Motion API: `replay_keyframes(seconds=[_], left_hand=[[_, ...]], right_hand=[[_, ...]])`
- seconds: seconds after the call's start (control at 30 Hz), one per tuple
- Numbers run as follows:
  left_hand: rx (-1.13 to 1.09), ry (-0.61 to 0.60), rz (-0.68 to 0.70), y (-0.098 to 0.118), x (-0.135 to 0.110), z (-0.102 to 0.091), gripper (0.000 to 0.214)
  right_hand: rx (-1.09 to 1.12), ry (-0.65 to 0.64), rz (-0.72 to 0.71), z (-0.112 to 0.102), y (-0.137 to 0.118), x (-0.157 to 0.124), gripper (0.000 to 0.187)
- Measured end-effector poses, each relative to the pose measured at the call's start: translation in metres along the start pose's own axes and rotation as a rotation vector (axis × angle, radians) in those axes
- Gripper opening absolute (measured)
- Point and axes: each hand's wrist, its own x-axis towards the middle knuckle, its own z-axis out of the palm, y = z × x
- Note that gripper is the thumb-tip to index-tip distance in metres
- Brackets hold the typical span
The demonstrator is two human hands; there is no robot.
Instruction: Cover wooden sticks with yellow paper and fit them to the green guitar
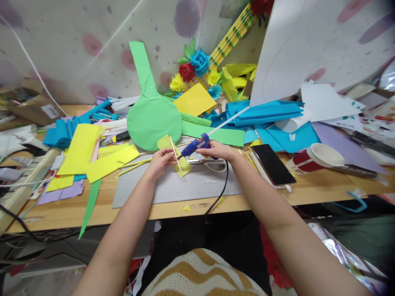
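My left hand (162,161) pinches a small yellow paper piece (182,166) above the grey cutting mat (173,192). A thin pale stick (175,153) lies across that paper. In my right hand (217,150) is a blue glue gun (197,144), with a long clear glue stick (230,120) poking out of its back end. Its nozzle points left and sits close to the paper and the stick; whether it touches them I cannot tell. Scissors (212,163) lie on the mat, partly under the gun. Behind my hands leans a round green paper shape (154,122) with strips.
Yellow paper sheets (78,150) and a power strip (27,179) are on the left. A black phone (273,163) and a paper cup (317,159) stand to the right. Blue paper (265,112) and paper flowers (196,65) lie behind. The gun's black cable (222,189) hangs over the table edge.
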Motion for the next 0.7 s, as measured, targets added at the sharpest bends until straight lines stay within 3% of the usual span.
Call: replay_keyframes(seconds=[0.7], left_hand=[[0.040, -0.062, -0.029, 0.0029, -0.0035, -0.0001, 0.028]], right_hand=[[-0.012, 0.070, 0.017, -0.0018, 0.0057, 0.0064, 0.048]])
